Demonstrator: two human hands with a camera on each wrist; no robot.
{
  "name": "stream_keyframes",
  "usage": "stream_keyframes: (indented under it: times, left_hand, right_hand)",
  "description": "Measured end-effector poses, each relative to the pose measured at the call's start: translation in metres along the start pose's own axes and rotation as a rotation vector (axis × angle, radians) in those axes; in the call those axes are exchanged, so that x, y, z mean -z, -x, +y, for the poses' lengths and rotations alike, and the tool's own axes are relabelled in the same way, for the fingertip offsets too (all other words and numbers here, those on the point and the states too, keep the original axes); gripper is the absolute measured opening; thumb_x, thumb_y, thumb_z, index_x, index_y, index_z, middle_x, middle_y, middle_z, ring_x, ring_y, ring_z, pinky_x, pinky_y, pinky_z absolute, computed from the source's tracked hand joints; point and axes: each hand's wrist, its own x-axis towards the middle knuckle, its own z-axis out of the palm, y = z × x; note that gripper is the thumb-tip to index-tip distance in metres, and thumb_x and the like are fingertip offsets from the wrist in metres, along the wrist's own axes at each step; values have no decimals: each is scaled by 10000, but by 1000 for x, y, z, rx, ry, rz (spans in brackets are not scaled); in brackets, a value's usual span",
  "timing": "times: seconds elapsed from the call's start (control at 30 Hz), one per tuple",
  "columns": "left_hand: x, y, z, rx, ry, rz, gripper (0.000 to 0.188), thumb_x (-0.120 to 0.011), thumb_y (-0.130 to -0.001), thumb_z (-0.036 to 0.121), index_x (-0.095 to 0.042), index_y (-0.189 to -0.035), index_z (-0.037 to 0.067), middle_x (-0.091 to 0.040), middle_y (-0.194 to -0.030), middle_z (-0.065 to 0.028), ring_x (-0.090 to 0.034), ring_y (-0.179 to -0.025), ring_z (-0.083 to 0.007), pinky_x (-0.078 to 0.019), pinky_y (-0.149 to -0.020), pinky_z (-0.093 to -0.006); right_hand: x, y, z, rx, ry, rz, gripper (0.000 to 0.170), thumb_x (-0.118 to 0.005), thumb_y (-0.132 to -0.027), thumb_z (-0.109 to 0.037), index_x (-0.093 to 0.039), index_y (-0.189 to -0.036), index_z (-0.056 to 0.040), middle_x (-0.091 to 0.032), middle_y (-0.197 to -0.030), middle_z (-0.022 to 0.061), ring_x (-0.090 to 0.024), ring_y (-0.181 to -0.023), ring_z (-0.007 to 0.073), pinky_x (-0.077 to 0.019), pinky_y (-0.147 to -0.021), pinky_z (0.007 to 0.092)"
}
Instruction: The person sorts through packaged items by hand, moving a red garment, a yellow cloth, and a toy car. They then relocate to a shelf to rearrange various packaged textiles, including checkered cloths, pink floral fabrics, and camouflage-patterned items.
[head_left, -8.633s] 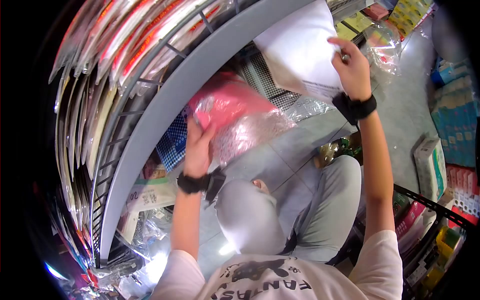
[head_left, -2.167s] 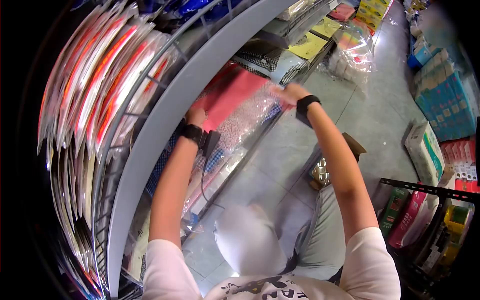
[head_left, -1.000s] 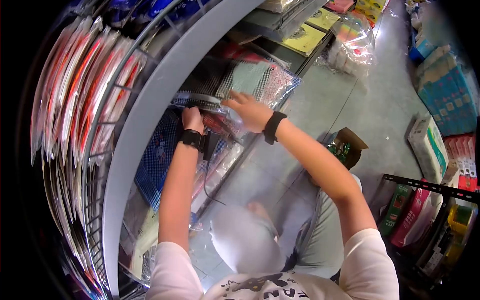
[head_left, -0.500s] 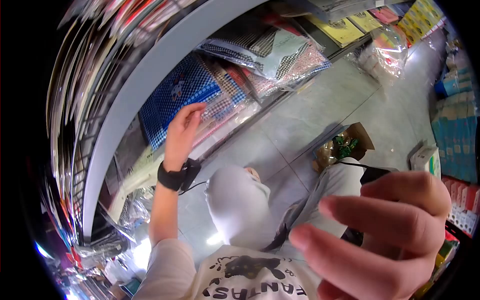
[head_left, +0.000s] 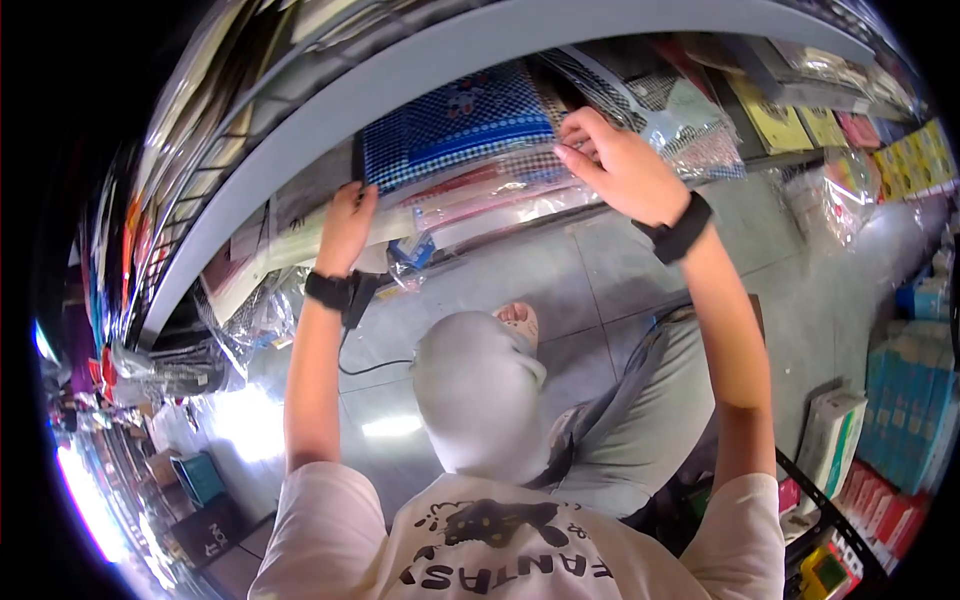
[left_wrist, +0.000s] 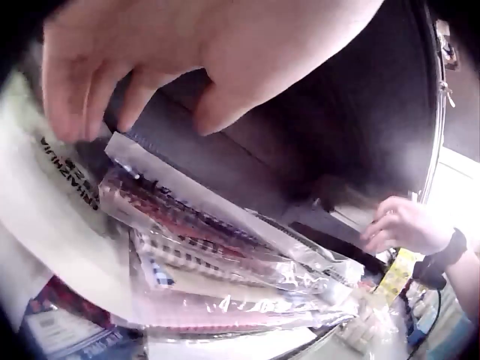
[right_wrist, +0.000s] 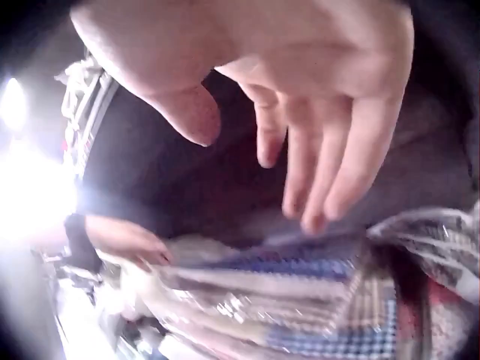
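Note:
On the low shelf lies a blue checked fabric item in clear plastic [head_left: 460,125], on top of a pile of flat packets [left_wrist: 225,262]. My left hand [head_left: 347,225] is at the pile's left end, fingertips close to the blue item's corner and a pale bag with black lettering [left_wrist: 52,180]. In the left wrist view its fingers point down, thumb apart, with nothing between them. My right hand [head_left: 625,170] hovers at the pile's right end, fingers relaxed and loosely spread, holding nothing. Beside it lie black-and-white checked packets [head_left: 600,85] and a floral packet [head_left: 710,140].
A curved grey shelf edge [head_left: 420,60] arches over the packets. Yellow packets [head_left: 775,115] lie farther right, near a clear plastic bag [head_left: 850,195] on the floor. My knee [head_left: 470,390] is close below the shelf. A black rack [head_left: 830,520] stands at lower right.
The pink packet and white bag held earlier are out of my hands. Checked packets were shifted right, uncovering the blue item. My right hand has returned from near the camera to the shelf.

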Motion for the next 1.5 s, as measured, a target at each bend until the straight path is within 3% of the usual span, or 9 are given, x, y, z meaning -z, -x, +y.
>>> stream_keyframes:
  times: [0.1, 0.2, 0.33, 0.43, 0.57, 0.97, 1.07, 1.2, 1.5]
  left_hand:
    - [-2, -23, 23, 96, -144, -136, 619, -452, -827, 509, -516, -994, -84, -553, -944, -312, -522, -934, -434, -423, -821, -414]
    - [-41, -65, -16, 121, -264, -23, 800, -478, -729, 659, -505, -1088, -55, -565, -1041, -252, -530, -1016, -349, -412, -851, -348]
    - [-45, -76, 11, 180, -118, -279, 800, -606, -660, 621, -539, -1030, -85, -572, -1037, -236, -549, -999, -284, -412, -859, -313]
    - [-44, -55, 44, 145, -51, -252, 942, -624, -645, 614, -379, -1211, -98, -393, -1252, -285, -388, -1186, -346, -323, -973, -336]
    - [-68, -56, 32, 161, -180, -220, 957, -610, -671, 605, -335, -1221, -129, -343, -1276, -312, -360, -1198, -368, -305, -982, -346]
    - [0, -25, 42, 107, -54, -218, 699, -420, -843, 532, -358, -1249, -34, -392, -1256, -268, -385, -1155, -389, -285, -980, -390]
    - [41, 4, -20, -188, -665, 275, 358, -524, -808, 361, -580, -1059, 112, -571, -1064, -124, -520, -976, -327, -380, -823, -461]
    - [98, 19, -76, 186, -754, 101, 648, -524, -766, 540, -499, -1167, 32, -500, -1180, -197, -434, -1107, -374, -331, -925, -445]
    - [113, 3, -104, 339, -410, -91, 791, -582, -718, 565, -418, -1225, -19, -451, -1242, -208, -409, -1174, -321, -301, -987, -330]
  right_hand:
    - [-46, -32, 54, -132, 124, 94, 589, -535, -801, -456, -408, -1157, -5, -484, -1093, 254, -480, -1018, 384, -390, -862, 409]
    - [-77, -62, 86, -469, 3, 122, 827, -505, -782, -572, -296, -1247, 78, -407, -1223, 285, -399, -1156, 374, -312, -966, 357]
    - [-90, -83, 111, -646, -122, 0, 1142, -596, -627, -664, -151, -1277, 162, -285, -1305, 326, -315, -1235, 361, -261, -1014, 354]
    - [-70, -76, 109, -760, -251, -153, 1098, -639, -607, -635, -264, -1208, 204, -420, -1209, 314, -422, -1161, 341, -334, -960, 321]
    - [-77, -70, 120, -456, -82, -88, 861, -591, -723, -548, -342, -1216, 114, -518, -1110, 282, -504, -1064, 356, -377, -912, 341]
    - [-95, -71, 118, -413, -63, 103, 887, -580, -753, -508, -202, -1283, 95, -370, -1254, 310, -377, -1180, 391, -306, -983, 367]
    - [-87, -45, 116, -148, 42, 328, 736, -602, -776, -384, -280, -1255, 74, -436, -1206, 261, -425, -1109, 397, -330, -940, 406]
    - [-71, -9, 78, -3, 85, 355, 557, -583, -806, -275, -374, -1208, 49, -471, -1165, 216, -449, -1054, 361, -345, -909, 398]
    - [-70, 12, 56, 9, 70, 306, 477, -591, -789, -178, -408, -1196, -11, -489, -1154, 158, -449, -1028, 333, -334, -902, 394]
